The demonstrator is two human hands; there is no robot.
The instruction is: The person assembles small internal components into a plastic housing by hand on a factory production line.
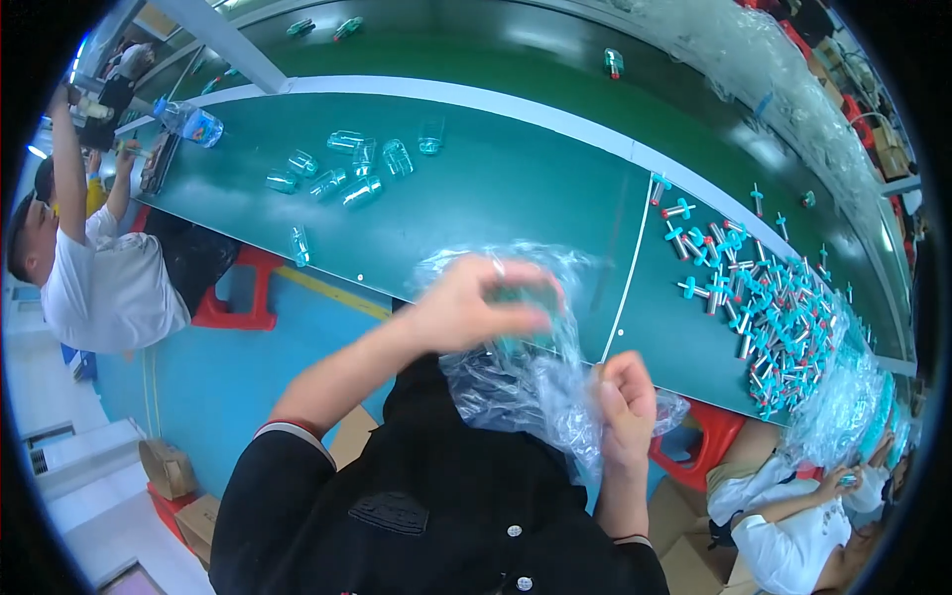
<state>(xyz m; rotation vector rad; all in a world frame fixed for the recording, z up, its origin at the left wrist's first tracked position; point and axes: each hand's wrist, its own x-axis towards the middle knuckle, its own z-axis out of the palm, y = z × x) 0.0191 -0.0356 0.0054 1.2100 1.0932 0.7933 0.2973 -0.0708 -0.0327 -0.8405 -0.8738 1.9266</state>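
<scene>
A crumpled clear plastic bag (526,387) hangs over the near edge of the green table, in front of my body. My right hand (627,402) is closed on the bag's right side, thumb against bent fingers. At the bag's upper part, my left hand (481,302) is curved with thumb and fingers apart, slightly blurred. Greenish clear material shows between them; whether it is only film or a container inside the bag, I cannot tell. Farther off to the left lie several small clear plastic containers (360,190), with one lone container (299,245) near the table's edge.
On the right, a big pile of small metal-and-teal parts with red ends (783,317) lies beside more plastic film (843,397). A green conveyor belt (476,59) runs behind a white rail (476,99). A water bottle (188,121) lies far left. Other people sit at both sides.
</scene>
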